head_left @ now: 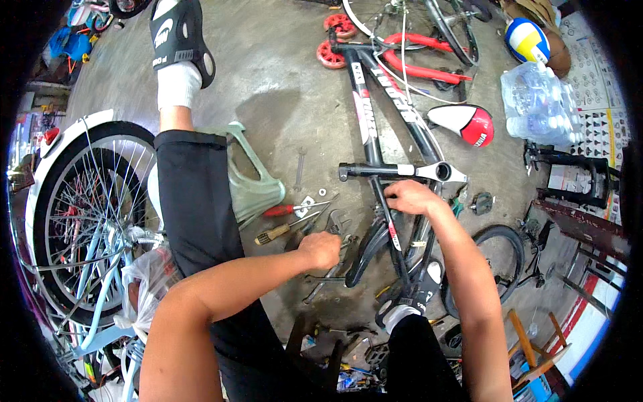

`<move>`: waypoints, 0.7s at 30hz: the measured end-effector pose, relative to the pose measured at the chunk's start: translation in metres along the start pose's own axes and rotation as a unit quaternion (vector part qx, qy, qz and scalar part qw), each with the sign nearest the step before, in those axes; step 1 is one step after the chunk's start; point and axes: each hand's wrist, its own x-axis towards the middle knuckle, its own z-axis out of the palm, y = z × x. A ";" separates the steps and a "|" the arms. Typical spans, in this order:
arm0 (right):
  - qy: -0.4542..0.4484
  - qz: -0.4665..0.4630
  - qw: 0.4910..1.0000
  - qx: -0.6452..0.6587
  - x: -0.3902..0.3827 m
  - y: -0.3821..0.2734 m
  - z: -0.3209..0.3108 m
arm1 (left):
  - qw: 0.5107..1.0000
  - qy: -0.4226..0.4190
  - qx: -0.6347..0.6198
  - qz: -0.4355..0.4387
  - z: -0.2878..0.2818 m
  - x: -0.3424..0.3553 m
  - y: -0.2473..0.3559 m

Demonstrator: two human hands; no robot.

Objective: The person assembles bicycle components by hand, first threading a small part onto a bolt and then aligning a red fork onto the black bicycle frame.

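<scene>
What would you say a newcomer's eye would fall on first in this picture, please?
Most likely the black bicycle frame just right of centre, with the right hand at one of its tubes. Next might come the red-and-white saddle on the floor to the frame's right, and the blue, yellow and white ball at the upper right, beyond the pack of clear bottles.

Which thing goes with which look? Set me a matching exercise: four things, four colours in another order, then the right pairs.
Column one:
1. Bike frame
2. Saddle
3. Stool
4. Ball

Column two:
A. Blue, yellow and white
B. Pale green
C. Mostly black, at the right hand
D. Red and white

Right pairs: 1-C, 2-D, 3-B, 4-A
</scene>
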 end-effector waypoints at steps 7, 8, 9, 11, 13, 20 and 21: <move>-0.033 0.073 0.985 0.156 0.003 0.000 -0.003 | 0.989 0.107 0.008 0.107 -0.004 0.024 0.005; -0.025 0.064 0.988 0.141 0.002 -0.002 -0.004 | 0.982 0.154 -0.032 0.108 -0.002 0.029 0.007; -0.027 0.063 0.987 0.144 0.003 -0.004 -0.006 | 0.971 0.190 -0.080 0.122 0.000 0.034 0.009; -0.019 0.074 0.984 0.162 0.002 -0.010 -0.010 | 0.955 0.203 -0.179 0.121 0.001 0.043 0.015; -0.031 0.075 0.986 0.145 0.002 -0.016 -0.013 | 0.942 0.196 -0.244 0.116 0.001 0.048 0.020; -0.039 0.049 0.995 0.074 0.006 -0.023 -0.019 | 0.941 0.155 -0.280 0.111 -0.001 0.048 0.034; -0.033 0.031 0.997 0.058 0.007 -0.023 -0.019 | 0.943 0.156 -0.273 0.110 0.000 0.047 0.035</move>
